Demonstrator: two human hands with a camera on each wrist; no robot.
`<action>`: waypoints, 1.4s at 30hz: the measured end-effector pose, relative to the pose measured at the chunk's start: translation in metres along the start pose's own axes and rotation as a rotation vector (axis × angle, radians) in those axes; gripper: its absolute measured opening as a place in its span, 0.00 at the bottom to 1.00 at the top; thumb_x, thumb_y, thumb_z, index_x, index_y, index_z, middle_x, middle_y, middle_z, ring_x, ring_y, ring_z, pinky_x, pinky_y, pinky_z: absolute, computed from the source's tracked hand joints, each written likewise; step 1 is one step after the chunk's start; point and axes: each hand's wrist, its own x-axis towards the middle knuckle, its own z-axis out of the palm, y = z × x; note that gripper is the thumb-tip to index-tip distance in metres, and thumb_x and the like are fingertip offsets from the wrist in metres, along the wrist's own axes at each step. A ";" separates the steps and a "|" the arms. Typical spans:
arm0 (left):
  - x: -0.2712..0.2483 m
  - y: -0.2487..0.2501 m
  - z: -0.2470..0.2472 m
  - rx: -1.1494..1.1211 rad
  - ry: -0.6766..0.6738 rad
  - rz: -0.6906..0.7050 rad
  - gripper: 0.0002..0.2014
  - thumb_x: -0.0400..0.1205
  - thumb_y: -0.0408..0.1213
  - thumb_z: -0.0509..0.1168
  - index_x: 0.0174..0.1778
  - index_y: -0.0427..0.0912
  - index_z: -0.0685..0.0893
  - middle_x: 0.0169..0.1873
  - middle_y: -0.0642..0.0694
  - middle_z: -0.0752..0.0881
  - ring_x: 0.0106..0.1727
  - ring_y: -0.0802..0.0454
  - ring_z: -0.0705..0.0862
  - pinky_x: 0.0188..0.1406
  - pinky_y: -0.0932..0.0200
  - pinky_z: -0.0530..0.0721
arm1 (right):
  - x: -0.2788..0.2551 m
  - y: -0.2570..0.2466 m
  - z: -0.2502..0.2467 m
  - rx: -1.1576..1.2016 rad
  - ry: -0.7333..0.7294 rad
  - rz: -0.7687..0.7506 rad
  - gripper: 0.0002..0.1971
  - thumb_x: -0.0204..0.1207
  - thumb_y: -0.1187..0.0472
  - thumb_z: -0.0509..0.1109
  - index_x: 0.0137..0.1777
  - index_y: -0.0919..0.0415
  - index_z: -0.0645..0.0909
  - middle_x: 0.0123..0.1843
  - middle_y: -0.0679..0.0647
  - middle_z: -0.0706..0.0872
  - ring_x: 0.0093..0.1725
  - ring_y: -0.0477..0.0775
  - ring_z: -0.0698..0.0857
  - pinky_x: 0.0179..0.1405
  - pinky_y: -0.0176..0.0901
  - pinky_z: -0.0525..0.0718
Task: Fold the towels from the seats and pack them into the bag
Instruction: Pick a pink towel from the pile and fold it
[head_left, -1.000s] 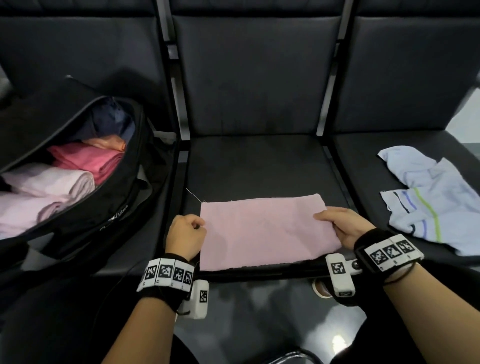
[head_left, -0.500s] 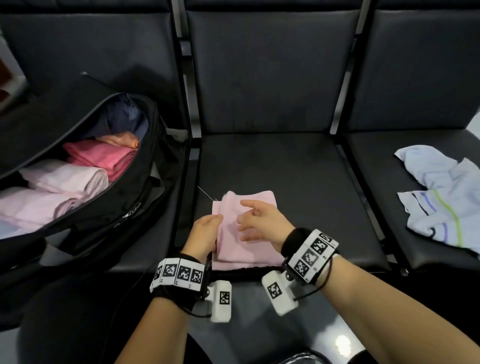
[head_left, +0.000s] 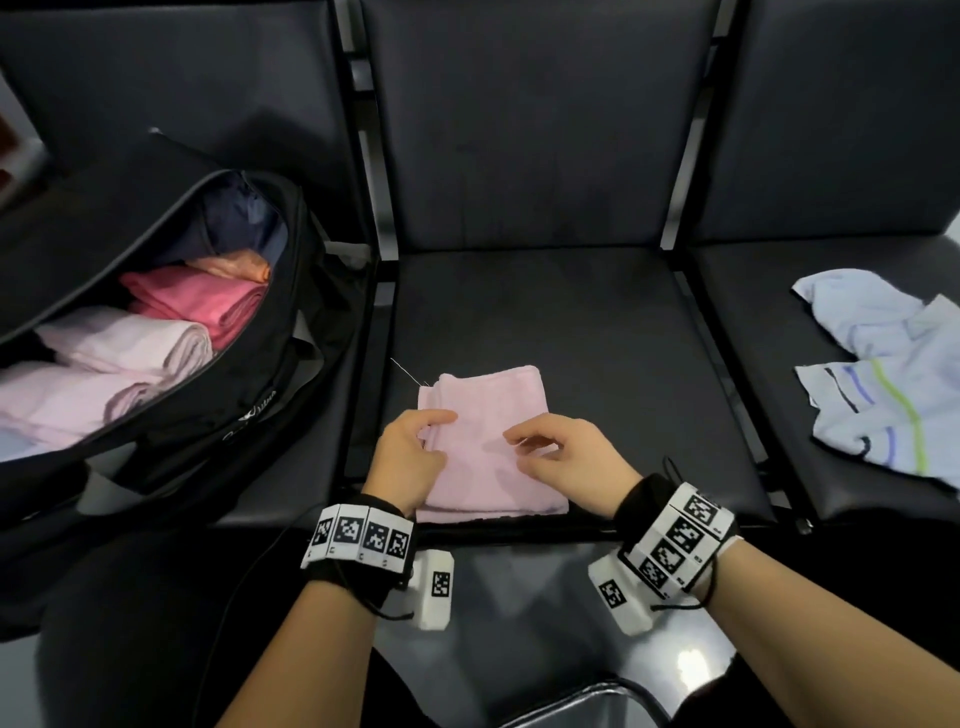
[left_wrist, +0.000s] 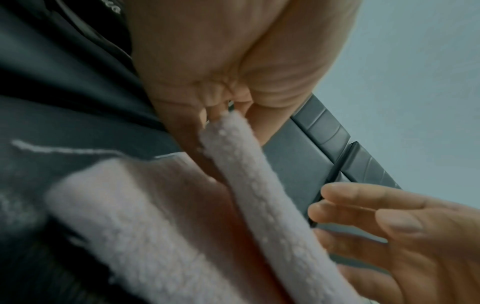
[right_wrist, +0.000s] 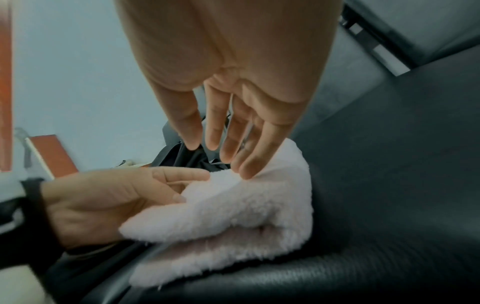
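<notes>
A pale pink towel (head_left: 491, 441) lies folded in half on the middle seat (head_left: 597, 332), near its front edge. My left hand (head_left: 410, 452) pinches the towel's left edge; in the left wrist view the pink towel (left_wrist: 259, 185) edge runs up between the curled fingers. My right hand (head_left: 561, 452) hovers over the towel's right half with relaxed fingers, and its fingertips (right_wrist: 246, 170) just touch the pink towel (right_wrist: 246, 209). The open black bag (head_left: 249, 395) stands on the left seat, holding several folded towels, pink and pale.
A crumpled white towel with blue and green stripes (head_left: 893, 384) lies on the right seat. Metal frame bars (head_left: 374, 218) separate the seats. Glossy dark floor (head_left: 519, 649) lies below the seat edge.
The towel went from a wide flat rectangle to folded in half: my right hand carried its right edge over to the left, then drew back rightward and let go. My left hand kept its edge.
</notes>
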 end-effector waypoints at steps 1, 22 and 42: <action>-0.002 -0.001 -0.003 0.008 -0.004 0.012 0.28 0.71 0.11 0.63 0.57 0.45 0.89 0.62 0.43 0.83 0.54 0.40 0.85 0.57 0.42 0.87 | -0.003 0.001 0.002 -0.019 -0.020 -0.025 0.16 0.71 0.69 0.74 0.55 0.49 0.88 0.53 0.40 0.89 0.52 0.40 0.87 0.54 0.31 0.84; -0.017 -0.002 0.007 0.567 0.013 0.163 0.17 0.74 0.31 0.69 0.56 0.49 0.90 0.55 0.51 0.83 0.59 0.45 0.79 0.63 0.50 0.80 | -0.029 0.019 0.025 -0.880 -0.142 -0.325 0.24 0.62 0.65 0.72 0.58 0.46 0.87 0.54 0.53 0.82 0.54 0.60 0.81 0.46 0.47 0.74; -0.018 -0.005 0.030 0.927 -0.056 0.253 0.13 0.80 0.35 0.61 0.55 0.53 0.86 0.51 0.51 0.83 0.57 0.47 0.81 0.51 0.54 0.73 | -0.018 0.011 0.018 -0.805 -0.113 -0.350 0.24 0.67 0.70 0.64 0.64 0.61 0.83 0.58 0.58 0.82 0.57 0.62 0.81 0.53 0.50 0.79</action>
